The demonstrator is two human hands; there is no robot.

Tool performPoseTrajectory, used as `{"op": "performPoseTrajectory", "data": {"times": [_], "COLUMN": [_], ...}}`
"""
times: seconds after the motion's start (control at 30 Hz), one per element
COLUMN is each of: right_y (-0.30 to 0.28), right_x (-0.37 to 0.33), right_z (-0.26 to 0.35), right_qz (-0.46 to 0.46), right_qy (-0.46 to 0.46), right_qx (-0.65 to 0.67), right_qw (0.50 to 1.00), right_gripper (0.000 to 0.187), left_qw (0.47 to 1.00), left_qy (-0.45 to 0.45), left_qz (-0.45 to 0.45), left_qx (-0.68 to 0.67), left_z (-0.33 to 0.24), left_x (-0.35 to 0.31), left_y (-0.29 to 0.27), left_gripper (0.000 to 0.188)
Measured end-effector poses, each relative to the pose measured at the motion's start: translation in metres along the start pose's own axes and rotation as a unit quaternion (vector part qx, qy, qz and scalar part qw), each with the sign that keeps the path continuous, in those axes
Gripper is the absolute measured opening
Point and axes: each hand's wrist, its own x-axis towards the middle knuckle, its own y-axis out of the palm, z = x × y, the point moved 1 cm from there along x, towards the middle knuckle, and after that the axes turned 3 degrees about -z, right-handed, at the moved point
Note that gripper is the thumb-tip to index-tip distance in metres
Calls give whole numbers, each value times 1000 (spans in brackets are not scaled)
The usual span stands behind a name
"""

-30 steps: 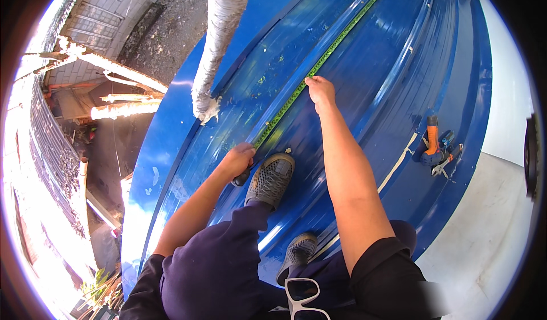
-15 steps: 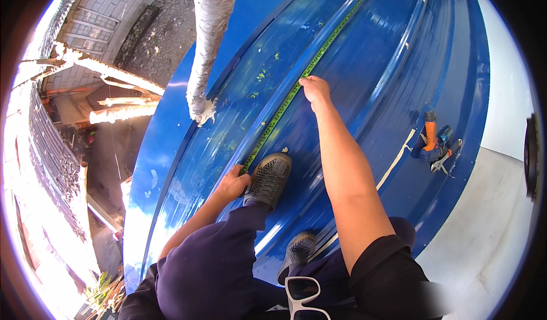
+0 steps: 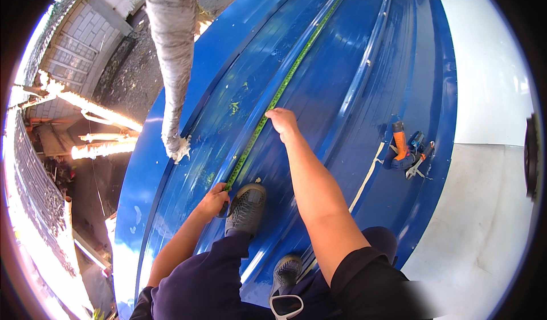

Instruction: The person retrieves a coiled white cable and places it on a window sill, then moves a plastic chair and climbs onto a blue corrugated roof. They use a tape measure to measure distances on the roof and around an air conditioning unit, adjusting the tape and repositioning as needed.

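Note:
A green tape measure blade [image 3: 296, 64] runs up along a raised rib of the blue metal roofing sheet [image 3: 325, 86]. My left hand [image 3: 214, 201] is closed at the blade's near end, beside my left shoe; a dark edge under the fingers may be the tape's case, mostly hidden. Farther up the strip, my right hand [image 3: 282, 123] pinches the blade's edge between thumb and fingers, with the arm stretched forward. My grey shoes [image 3: 248, 209] stand on the sheet.
A wrapped pole [image 3: 171, 64] comes down through the sheet at left. An orange-handled power tool [image 3: 400, 149] and metal snips [image 3: 415, 169] lie at right. A pale strip [image 3: 367, 177] lies near them. White sheeting [image 3: 484, 92] borders the right; the left edge drops to ground below.
The whole view has shifted, so the sheet, tools and pole appear farther left, with most things lower. Both hands stay on the tape in nearly the same places.

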Motion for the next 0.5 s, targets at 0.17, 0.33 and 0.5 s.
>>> {"op": "performPoseTrajectory", "data": {"times": [0.17,0.33,0.5], "right_y": [0,1,2], "right_x": [0,-5,-9], "right_z": [-5,1,6], "right_qz": [-6,-29,-17], "right_qy": [17,5,17], "right_qx": [12,28,15], "right_qw": [1000,999,1000], "right_gripper": [27,19,18], "left_qw": [998,994,991], "left_qy": [-8,-79,-107], "left_qz": [54,74,70], "left_qx": [-23,-28,-44], "left_z": [-37,-57,-60], "left_x": [3,7,10], "left_y": [-5,-5,-5], "left_gripper": [25,28,30]}}
